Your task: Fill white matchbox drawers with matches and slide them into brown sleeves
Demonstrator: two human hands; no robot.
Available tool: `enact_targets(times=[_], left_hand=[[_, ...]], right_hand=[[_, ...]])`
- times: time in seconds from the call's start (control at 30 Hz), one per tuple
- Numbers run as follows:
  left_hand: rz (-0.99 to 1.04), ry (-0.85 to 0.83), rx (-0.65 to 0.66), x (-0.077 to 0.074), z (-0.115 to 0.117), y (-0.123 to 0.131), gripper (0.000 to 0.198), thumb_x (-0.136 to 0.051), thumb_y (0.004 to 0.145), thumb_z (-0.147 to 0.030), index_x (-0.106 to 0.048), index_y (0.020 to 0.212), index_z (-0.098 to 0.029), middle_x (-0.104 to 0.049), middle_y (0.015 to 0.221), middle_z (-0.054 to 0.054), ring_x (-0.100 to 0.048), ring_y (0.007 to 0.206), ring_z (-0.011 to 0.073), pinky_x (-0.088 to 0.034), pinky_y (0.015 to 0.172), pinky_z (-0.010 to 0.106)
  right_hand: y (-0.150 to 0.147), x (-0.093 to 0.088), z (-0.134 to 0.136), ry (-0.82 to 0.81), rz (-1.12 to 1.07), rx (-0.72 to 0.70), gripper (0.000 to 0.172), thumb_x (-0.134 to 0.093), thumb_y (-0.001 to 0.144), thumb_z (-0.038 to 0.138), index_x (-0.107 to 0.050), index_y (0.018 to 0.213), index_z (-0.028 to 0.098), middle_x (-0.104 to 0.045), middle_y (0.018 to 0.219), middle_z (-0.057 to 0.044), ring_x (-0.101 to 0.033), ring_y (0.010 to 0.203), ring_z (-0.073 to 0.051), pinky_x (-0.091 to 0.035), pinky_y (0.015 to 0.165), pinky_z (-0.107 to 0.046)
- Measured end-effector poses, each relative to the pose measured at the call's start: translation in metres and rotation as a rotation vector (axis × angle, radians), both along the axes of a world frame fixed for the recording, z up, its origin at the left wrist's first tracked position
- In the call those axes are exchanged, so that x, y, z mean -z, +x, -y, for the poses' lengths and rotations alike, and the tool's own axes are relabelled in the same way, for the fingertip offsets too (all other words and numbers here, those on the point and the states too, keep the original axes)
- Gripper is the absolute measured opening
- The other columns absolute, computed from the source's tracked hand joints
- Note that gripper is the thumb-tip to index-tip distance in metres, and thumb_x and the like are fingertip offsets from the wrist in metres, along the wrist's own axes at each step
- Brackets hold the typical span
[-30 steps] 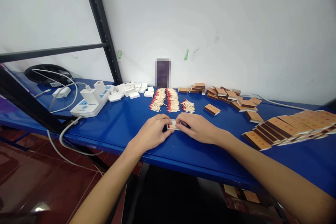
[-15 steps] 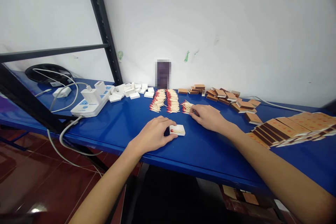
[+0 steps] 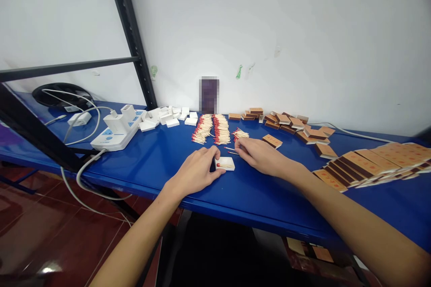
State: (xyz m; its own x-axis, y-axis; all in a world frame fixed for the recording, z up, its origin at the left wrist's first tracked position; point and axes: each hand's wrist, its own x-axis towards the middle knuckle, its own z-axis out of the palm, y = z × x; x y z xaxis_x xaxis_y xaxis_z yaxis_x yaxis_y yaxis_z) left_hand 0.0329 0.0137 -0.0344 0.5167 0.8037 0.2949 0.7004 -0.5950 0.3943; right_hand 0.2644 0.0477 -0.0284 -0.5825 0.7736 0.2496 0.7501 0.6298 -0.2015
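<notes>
My left hand [image 3: 199, 169] grips the left end of a white matchbox tray [image 3: 229, 162] between thumb and fingers. A few red-headed matches lie inside it. Just right of the tray, my right hand [image 3: 257, 154] pinches matches [image 3: 230, 149], their heads pointing left. Behind that hand sits a small loose pile of matches [image 3: 241, 133]. Two long rows of matches, a left row [image 3: 203, 129] and a right row [image 3: 222, 129], lie farther back with red heads to the left. An orange-brown matchbox sleeve [image 3: 272, 141] rests beyond my right wrist.
White trays [image 3: 164, 115] are heaped at the back left, near a power strip [image 3: 116, 132] with cables. Brown matchbox sleeves [image 3: 296, 124] are scattered along the wall. A fanned stack of sleeves [image 3: 380, 161] lies at the right. A black shelf post [image 3: 133, 36] stands left; the blue table's front edge [image 3: 235, 213] is close.
My right hand has drawn back from the small pile toward the tray, with matches in its fingers. My left hand and the tray have shifted slightly left and away from me.
</notes>
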Motion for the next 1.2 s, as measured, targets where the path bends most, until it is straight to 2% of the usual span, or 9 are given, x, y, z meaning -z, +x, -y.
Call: enact_targets(times=[0.2,0.37,0.53,0.7,0.83,0.93,1.03,1.13,1.2], left_hand=[[0.034,0.022,0.026,0.002,-0.002,-0.002,0.021,-0.058,0.089,-0.034,-0.047,0.102,-0.023,-0.061,0.098,0.003,-0.058,0.090,0.0230,-0.045,0.077,0.035],[0.020,0.019,0.034,0.001,-0.001,-0.002,0.019,-0.058,0.090,-0.032,-0.046,0.102,-0.023,-0.061,0.100,0.003,-0.058,0.090,0.0230,-0.045,0.077,0.034],[0.017,0.018,0.032,0.002,-0.001,-0.001,0.020,-0.058,0.090,-0.033,-0.046,0.103,-0.023,-0.062,0.100,0.002,-0.058,0.090,0.0229,-0.045,0.077,0.034],[0.011,0.017,0.023,0.002,-0.002,-0.001,0.021,-0.058,0.090,-0.034,-0.048,0.104,-0.023,-0.062,0.101,0.003,-0.059,0.091,0.0236,-0.045,0.077,0.035],[0.013,0.019,0.017,0.002,-0.002,-0.002,0.022,-0.059,0.089,-0.035,-0.048,0.104,-0.023,-0.063,0.100,0.004,-0.060,0.090,0.0238,-0.046,0.079,0.035],[0.019,0.031,0.029,0.003,-0.002,-0.002,0.021,-0.058,0.089,-0.035,-0.048,0.104,-0.023,-0.063,0.100,0.004,-0.060,0.090,0.0235,-0.046,0.079,0.035],[0.006,0.030,0.022,0.002,-0.002,-0.001,0.021,-0.058,0.090,-0.035,-0.049,0.104,-0.023,-0.063,0.100,0.004,-0.060,0.090,0.0235,-0.046,0.078,0.035],[-0.001,0.033,0.024,0.001,-0.001,-0.001,0.020,-0.057,0.090,-0.035,-0.049,0.104,-0.023,-0.063,0.100,0.004,-0.060,0.091,0.0238,-0.046,0.079,0.035],[-0.006,0.038,0.029,0.001,-0.001,-0.001,0.020,-0.057,0.090,-0.035,-0.049,0.105,-0.023,-0.063,0.100,0.004,-0.060,0.092,0.0238,-0.046,0.080,0.036]], right_hand=[[-0.014,-0.003,0.012,-0.096,-0.088,-0.150,0.016,-0.042,0.096,0.028,-0.053,0.088,0.020,-0.060,0.078,-0.002,-0.052,0.068,-0.015,-0.036,0.063,-0.027],[-0.013,-0.002,0.009,0.020,0.022,-0.038,0.018,-0.042,0.097,0.028,-0.054,0.087,0.020,-0.059,0.067,0.001,-0.051,0.062,-0.016,-0.034,0.068,-0.029],[-0.001,0.002,-0.002,-0.032,0.105,0.085,0.013,-0.048,0.094,0.028,-0.058,0.091,0.020,-0.062,0.066,-0.001,-0.055,0.058,-0.017,-0.030,0.058,-0.027],[-0.003,0.000,0.001,-0.029,0.082,0.063,0.014,-0.046,0.093,0.021,-0.057,0.084,0.020,-0.059,0.062,0.000,-0.052,0.056,-0.015,-0.029,0.056,-0.026],[-0.014,-0.004,0.013,-0.035,-0.077,0.013,0.012,-0.046,0.092,0.024,-0.057,0.089,0.020,-0.055,0.057,0.004,-0.048,0.049,-0.012,-0.031,0.055,-0.024],[-0.021,-0.004,0.017,-0.065,-0.085,-0.024,0.015,-0.046,0.093,0.027,-0.058,0.091,0.020,-0.052,0.054,0.005,-0.046,0.047,-0.012,-0.030,0.053,-0.024],[-0.017,-0.001,0.011,-0.013,-0.066,0.042,0.019,-0.043,0.095,0.028,-0.059,0.090,0.019,-0.057,0.060,0.001,-0.050,0.053,-0.014,-0.032,0.056,-0.025],[-0.004,0.000,-0.002,0.099,-0.002,0.192,0.020,-0.043,0.094,0.027,-0.059,0.086,0.018,-0.065,0.080,-0.006,-0.057,0.067,-0.016,-0.035,0.060,-0.027],[0.004,-0.001,-0.008,0.116,0.075,0.287,0.018,-0.045,0.093,0.026,-0.059,0.085,0.019,-0.066,0.088,-0.007,-0.059,0.072,-0.018,-0.034,0.059,-0.027]])
